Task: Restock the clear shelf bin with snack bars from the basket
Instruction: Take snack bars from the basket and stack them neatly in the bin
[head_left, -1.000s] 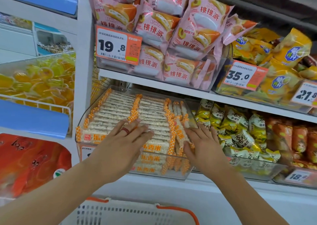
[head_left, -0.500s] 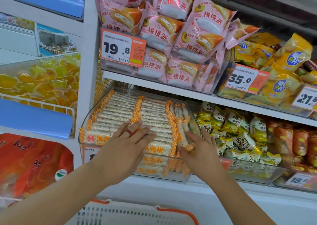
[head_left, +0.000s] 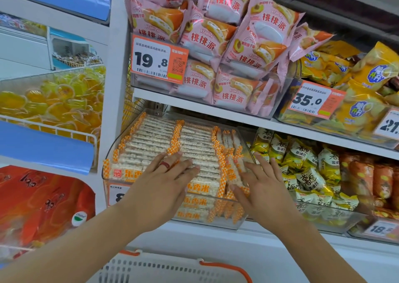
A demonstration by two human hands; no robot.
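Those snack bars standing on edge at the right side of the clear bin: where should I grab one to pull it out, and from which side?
Pinch the near end of an upright bar, at its orange checkered seal, coming from the front and above. The bars stand on edge, packed between the flat stacks and the bin's right wall, so their faces are blocked. The right hand already lies there.

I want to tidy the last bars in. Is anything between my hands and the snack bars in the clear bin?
Nothing visible. The left hand lies flat on the white rice snack bars with orange checked ends in the clear plastic shelf bin. The right hand touches the bars standing on edge at the bin's right side.
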